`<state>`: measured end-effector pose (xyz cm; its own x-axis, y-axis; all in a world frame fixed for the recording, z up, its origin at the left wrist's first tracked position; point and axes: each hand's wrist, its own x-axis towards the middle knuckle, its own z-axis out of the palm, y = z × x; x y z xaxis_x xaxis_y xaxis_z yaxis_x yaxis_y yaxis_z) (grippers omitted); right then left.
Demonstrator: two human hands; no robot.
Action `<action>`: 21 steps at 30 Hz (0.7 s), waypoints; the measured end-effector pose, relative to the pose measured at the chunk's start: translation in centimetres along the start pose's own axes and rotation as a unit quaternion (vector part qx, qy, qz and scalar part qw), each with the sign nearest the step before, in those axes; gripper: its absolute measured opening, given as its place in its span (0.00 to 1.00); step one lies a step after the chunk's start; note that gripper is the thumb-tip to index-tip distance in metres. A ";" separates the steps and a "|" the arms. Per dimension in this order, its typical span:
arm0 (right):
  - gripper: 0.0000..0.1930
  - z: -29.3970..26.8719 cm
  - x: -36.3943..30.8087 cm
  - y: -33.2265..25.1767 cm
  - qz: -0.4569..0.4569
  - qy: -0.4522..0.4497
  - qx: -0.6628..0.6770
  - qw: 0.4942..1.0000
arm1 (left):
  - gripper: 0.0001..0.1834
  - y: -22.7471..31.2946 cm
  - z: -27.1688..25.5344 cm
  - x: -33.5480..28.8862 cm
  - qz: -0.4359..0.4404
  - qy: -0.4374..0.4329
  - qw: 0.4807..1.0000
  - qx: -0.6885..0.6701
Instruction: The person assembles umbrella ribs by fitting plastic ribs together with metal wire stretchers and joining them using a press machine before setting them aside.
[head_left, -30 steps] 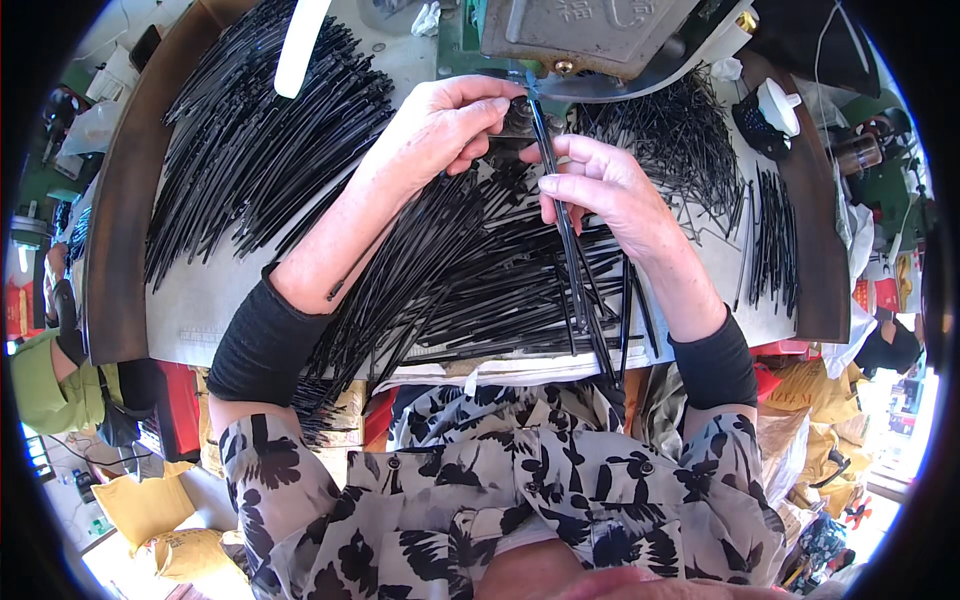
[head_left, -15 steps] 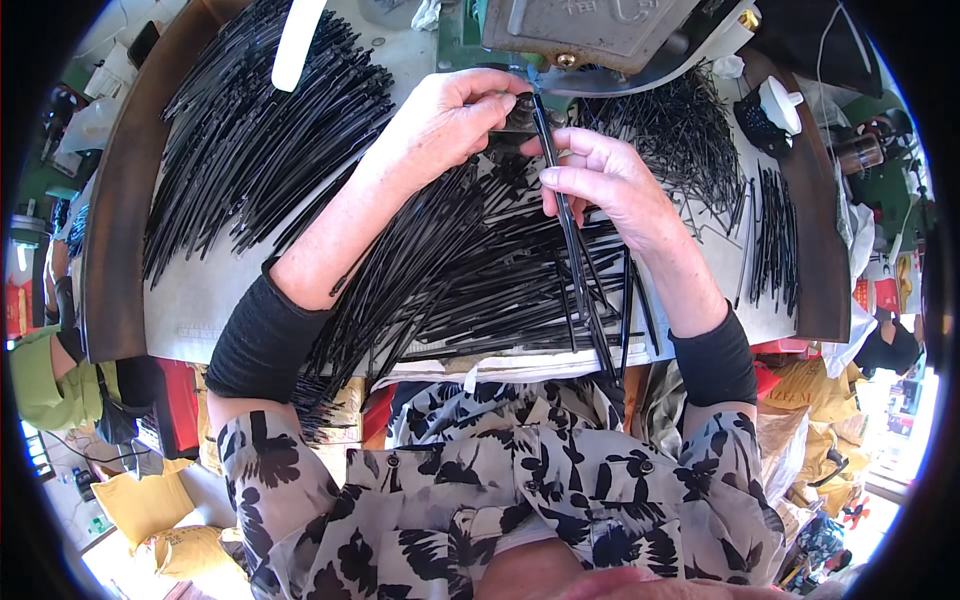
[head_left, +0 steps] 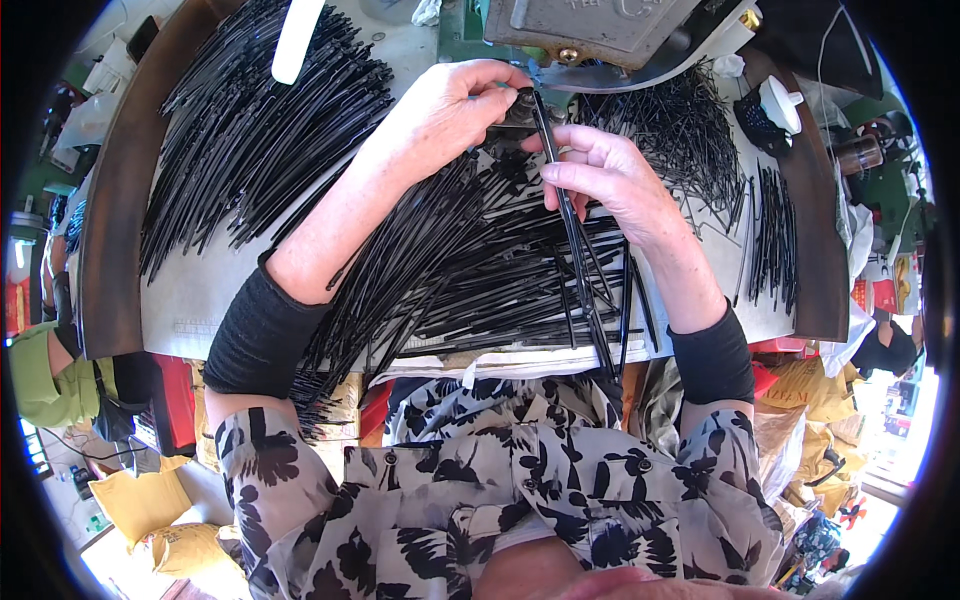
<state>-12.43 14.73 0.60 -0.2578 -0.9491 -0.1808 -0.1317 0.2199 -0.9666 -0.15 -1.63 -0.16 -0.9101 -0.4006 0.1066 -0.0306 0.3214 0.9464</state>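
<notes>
I watched the slim bundle of long black strips lie between the two bare hands, its long axis running almost straight away from the wearer's body and leaning a little left toward its far end. That end sat just below the grey machine head; the near end reached the front edge of the grey table. The right hand was the nearer one along the shaft, its thumb and fingers closed around the bundle in its upper part, coming from the right. The left hand came in from the left, thumb and forefinger drawn together right beside the far tip; I could not tell whether they pinched anything. Beneath, a loose pile of black strips fanned toward the left forearm.
</notes>
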 end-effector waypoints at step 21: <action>0.16 0.3 0.1 0.7 -0.012 -0.016 0.078 0.997 | 0.18 0.1 0.1 0.0 -0.021 -0.001 0.998 -0.054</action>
<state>-12.28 14.71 -0.16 -0.2257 -0.9609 -0.1606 0.0140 0.1616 -0.9868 -0.22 -1.50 -0.09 -0.9098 -0.4097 0.0665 -0.0231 0.2101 0.9774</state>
